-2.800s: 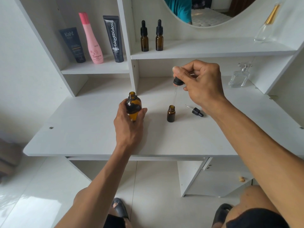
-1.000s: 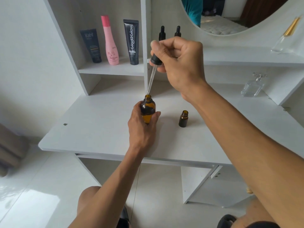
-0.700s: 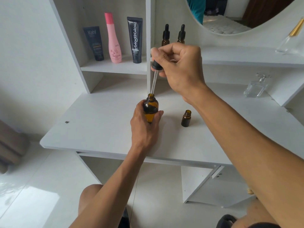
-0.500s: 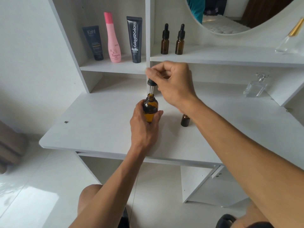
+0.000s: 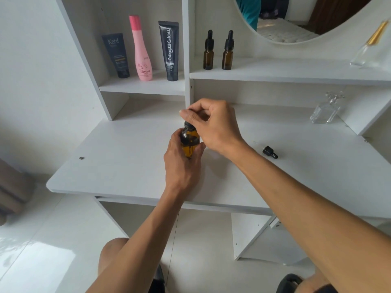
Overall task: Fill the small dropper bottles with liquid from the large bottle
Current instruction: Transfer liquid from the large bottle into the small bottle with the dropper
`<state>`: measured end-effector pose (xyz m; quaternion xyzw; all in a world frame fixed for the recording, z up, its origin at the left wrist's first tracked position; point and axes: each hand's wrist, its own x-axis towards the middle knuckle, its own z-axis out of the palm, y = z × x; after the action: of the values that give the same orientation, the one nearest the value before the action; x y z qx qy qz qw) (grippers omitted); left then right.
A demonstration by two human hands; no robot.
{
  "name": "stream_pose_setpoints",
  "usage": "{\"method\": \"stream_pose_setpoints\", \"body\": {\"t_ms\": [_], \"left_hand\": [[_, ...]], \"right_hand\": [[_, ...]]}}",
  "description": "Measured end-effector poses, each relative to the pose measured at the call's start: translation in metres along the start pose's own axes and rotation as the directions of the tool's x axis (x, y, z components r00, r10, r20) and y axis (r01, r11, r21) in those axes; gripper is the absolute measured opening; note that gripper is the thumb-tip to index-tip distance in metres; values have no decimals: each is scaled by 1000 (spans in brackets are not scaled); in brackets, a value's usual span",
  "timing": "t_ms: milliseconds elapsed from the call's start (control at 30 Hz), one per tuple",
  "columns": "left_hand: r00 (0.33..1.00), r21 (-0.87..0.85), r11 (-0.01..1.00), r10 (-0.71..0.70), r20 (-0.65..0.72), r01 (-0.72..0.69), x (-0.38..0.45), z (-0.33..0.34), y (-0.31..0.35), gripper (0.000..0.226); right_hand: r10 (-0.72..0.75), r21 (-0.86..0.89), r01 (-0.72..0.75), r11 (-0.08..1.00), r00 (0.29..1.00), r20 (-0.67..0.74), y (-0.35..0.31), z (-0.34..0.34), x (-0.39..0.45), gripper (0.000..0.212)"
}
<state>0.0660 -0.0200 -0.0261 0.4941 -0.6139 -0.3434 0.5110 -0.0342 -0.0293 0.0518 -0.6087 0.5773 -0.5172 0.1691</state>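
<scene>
On the far left shelf stand three cosmetic tubes [image 5: 141, 49]. Mid-desk, the left hand [image 5: 182, 163] wraps the large amber bottle [image 5: 189, 143] upright; the right hand [image 5: 213, 125] pinches its dropper cap [image 5: 189, 125] at the neck. Two dropper bottles [image 5: 218, 50] stand on the far shelf; a loose dropper cap [image 5: 269, 151] lies right.

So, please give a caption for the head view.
Left hand steadies large amber bottle; right hand seats its dropper cap.

The large amber bottle [image 5: 189, 142] stands upright on the white desk, about half full, its black dropper cap [image 5: 189, 125] seated in the neck. Two capped small dropper bottles [image 5: 218, 50] stand side by side on the upper shelf, and a loose black dropper cap [image 5: 269, 152] lies on the desk to the right
</scene>
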Motion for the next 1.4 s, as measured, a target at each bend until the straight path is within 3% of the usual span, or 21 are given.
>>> {"method": "stream_pose_setpoints", "body": {"t_ms": [967,1200,1300,1400], "left_hand": [[1000,34,999,9,-10,-9,1,0,-3,45],[999,97,995,33,-33,-30,-3,-1,1,78],[978,88,989,130,-163,-117,-9,0,7,71],[896,163,943,329,-300,-291,-18,5,14,55]], "right_hand": [[56,32,-56,998,998,-4,-1,-9,-5,34],[60,41,-55,998,992,-114,5,-41,-8,33],[83,-1,-85,996,970,-227,21,-64,-7,24],[130,-47,-153,987,940,-316,41,-89,-10,10]]}}
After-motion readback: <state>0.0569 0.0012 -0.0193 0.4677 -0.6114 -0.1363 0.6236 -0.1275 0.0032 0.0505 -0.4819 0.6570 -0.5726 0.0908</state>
